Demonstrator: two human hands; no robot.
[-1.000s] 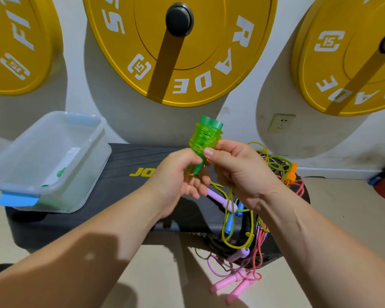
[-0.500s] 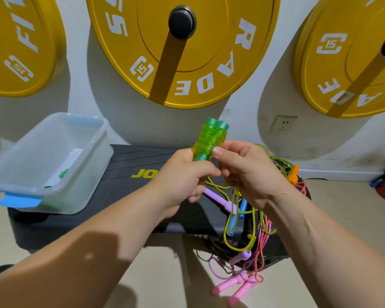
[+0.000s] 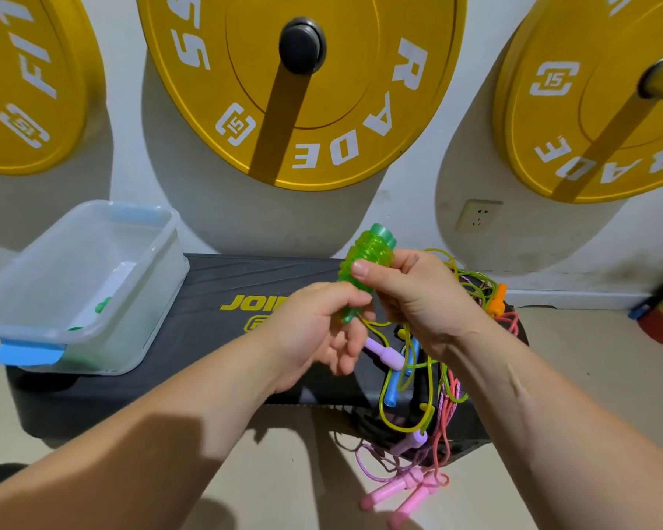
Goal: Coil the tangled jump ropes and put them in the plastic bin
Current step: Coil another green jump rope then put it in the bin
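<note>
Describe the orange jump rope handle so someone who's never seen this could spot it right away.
Start at the black bench under the yellow weight plates. At its right end, the orange handle sits at the far edge of the rope tangle, beside the right hand. It's the only orange piece there.

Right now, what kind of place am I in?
Probably a gym or home gym: yellow weight plates hang on wall pegs, a black step platform sits below, and jump ropes are piled on it.

Gym room, yellow weight plates (image 3: pixel 303 89) hung on wall pegs, black aerobic step platform (image 3: pixel 215 300), jump ropes (image 3: pixel 429 395)
</note>
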